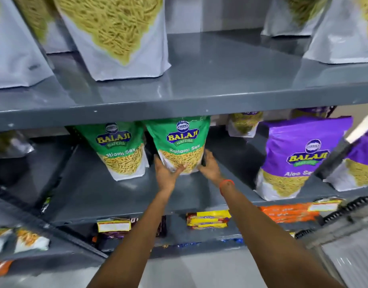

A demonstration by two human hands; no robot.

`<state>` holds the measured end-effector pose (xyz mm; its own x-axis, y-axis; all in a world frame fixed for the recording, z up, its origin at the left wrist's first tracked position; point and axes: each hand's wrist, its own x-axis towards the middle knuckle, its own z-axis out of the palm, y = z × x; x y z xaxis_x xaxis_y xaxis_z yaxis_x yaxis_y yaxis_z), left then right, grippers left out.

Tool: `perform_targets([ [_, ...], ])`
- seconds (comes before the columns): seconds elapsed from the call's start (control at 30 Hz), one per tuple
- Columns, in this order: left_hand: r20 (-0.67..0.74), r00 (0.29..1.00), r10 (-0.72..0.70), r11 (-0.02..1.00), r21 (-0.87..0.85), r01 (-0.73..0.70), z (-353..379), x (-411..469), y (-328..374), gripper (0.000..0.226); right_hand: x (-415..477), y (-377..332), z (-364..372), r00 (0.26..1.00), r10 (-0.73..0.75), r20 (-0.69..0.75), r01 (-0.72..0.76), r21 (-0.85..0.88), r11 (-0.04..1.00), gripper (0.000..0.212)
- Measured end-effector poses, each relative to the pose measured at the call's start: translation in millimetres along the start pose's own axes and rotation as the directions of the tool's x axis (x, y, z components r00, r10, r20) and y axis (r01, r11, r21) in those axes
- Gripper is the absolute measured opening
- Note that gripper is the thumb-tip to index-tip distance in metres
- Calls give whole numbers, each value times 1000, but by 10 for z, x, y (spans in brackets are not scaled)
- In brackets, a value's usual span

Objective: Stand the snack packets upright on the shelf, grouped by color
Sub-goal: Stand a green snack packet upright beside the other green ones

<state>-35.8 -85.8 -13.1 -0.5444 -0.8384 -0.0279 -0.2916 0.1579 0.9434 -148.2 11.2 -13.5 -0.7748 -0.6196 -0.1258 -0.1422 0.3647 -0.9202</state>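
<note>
On the middle grey shelf (108,196) a green Ratlami Sev packet (180,140) stands upright, held at its base from both sides. My left hand (165,173) grips its lower left corner and my right hand (210,165) presses its lower right edge. A second green packet (118,146) stands upright just to its left. To the right, apart from them, a purple Aloo Sev packet (299,154) stands upright, with another purple packet (357,163) at the far right edge. A gap of bare shelf separates green from purple.
The upper shelf (220,84) carries several white pouches (120,38) of yellow sev. Behind the purple packet is a small white pouch (244,123). The lower shelf holds yellow biscuit packs (208,220), orange packs (289,213) and a dark pack (113,227).
</note>
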Motion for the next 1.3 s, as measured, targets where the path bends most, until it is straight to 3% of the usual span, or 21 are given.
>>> perform_targets([
  [0.13, 125, 991, -48, 998, -31, 52, -131, 65, -96, 70, -6, -1, 14, 997, 35, 63, -42, 107, 993, 55],
  [0.27, 149, 988, -38, 999, -32, 43, -274, -188, -156, 58, -355, 102, -20, 997, 26, 74, -34, 115, 993, 50],
  [0.43, 235, 972, -7, 998, -53, 20, -464, -636, -328, 53, -883, 313, -65, 999, -30, -20, 29, -13, 999, 36],
  [0.57, 265, 964, -20, 999, -35, 31, -507, -818, -331, 49, -1103, 357, -66, 996, -34, -78, 37, 35, 999, 29],
  [0.8, 291, 956, -33, 999, -2, 35, -529, -886, -245, 43, -1146, 310, -63, 999, 4, -54, -1, 68, 998, 33],
  [1.03, 315, 948, -45, 998, -19, 54, -517, -911, -214, 64, -1184, 245, 8, 996, 25, -81, -18, 83, 996, 39],
  [1.1, 295, 955, -16, 1000, -17, 21, -530, -932, -195, 74, -1287, 184, 69, 964, -33, -262, 42, 31, 999, 45],
  [1.2, 145, 983, 110, 993, 20, -114, -615, -1020, -189, 91, -1567, -8, 267, 784, -298, -545, 326, -47, 944, 32],
  [1.3, -20, 970, 240, 969, 55, -239, -849, -1065, -213, 83, -1736, -261, 661, 705, -499, -504, 529, -94, 843, 17],
])
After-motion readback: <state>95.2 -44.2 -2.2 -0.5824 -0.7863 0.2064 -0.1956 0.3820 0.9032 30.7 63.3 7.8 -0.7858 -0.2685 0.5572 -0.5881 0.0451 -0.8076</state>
